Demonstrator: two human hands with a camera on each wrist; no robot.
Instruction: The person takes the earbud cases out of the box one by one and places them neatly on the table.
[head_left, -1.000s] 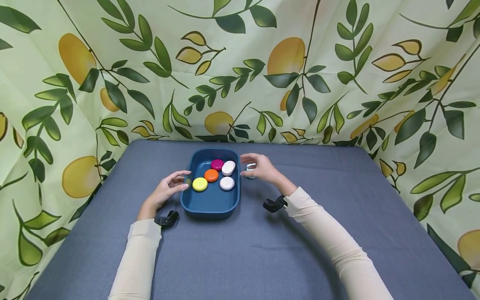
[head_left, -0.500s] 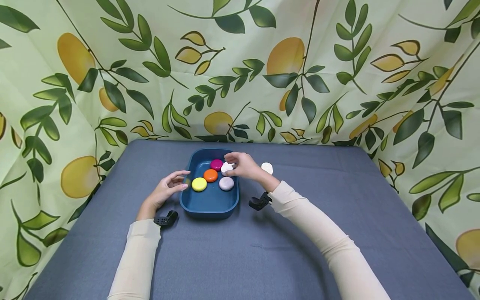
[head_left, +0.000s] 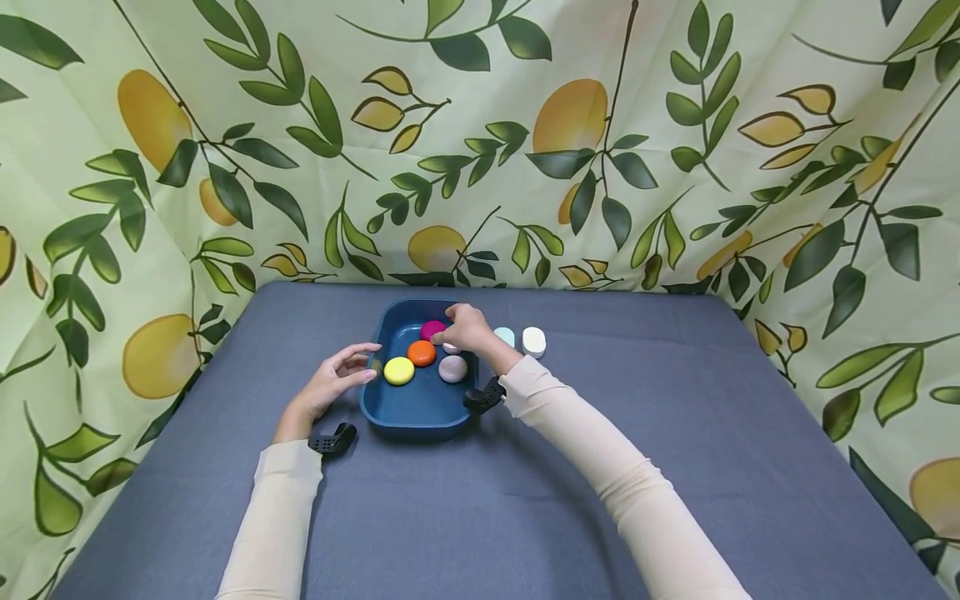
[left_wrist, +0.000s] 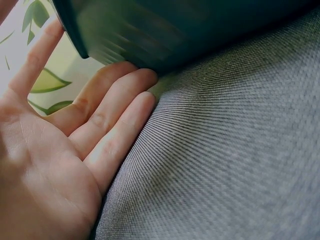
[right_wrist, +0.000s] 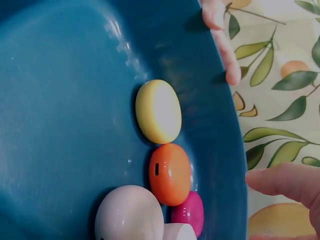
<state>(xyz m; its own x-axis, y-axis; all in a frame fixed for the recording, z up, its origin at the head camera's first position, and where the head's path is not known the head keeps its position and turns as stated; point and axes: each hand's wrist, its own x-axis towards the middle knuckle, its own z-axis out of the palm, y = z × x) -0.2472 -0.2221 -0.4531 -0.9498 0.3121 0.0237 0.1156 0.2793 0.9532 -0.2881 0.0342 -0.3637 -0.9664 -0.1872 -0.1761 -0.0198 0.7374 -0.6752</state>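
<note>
On the table stands a deep blue tray (head_left: 418,408) with small rounded glossy cases in it. My left hand (head_left: 333,379) rests against the tray's left side, its fingers (left_wrist: 122,102) extended against the lower wall. Over the tray's far right part is my right hand (head_left: 472,332), thumb and forefinger apart above the magenta case (head_left: 432,330). An orange case (head_left: 422,353), with a small dark slot (right_wrist: 157,169), lies between the magenta one and a yellow case (head_left: 399,370). A pale lilac case (head_left: 452,369) sits nearer me. The right hand partly hides a white case (head_left: 450,348).
Just right of the tray, a pale blue case (head_left: 505,336) and a white case (head_left: 534,342) lie on the grey-blue tablecloth (head_left: 675,400). A leaf-and-fruit patterned curtain (head_left: 480,150) hangs behind the table and at both sides.
My right hand has moved left from beside the pale blue case, over the tray's right rim, to above the magenta case. The left hand and the cases in the tray stay put.
</note>
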